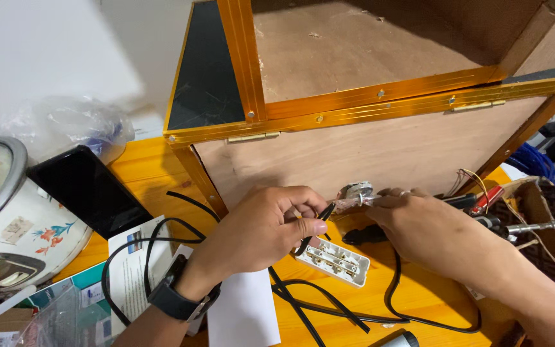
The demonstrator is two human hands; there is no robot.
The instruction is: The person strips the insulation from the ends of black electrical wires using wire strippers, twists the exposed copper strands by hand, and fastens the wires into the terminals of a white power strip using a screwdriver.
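My left hand [264, 228], a dark watch [178, 295] on its wrist, is curled narrow with thumb and forefinger pinching the end of a black cable [319, 215], which trails off toward seven o'clock across the orange table [142, 164]. My right hand [419, 225], at three o'clock from the left, pinches a small silvery fitting [354, 193] wrapped in clear film, touching the cable's tip. A white terminal block [334, 260] lies at five o'clock just below my left fingers, and a gold-edged wooden box [367, 96] stands at twelve o'clock.
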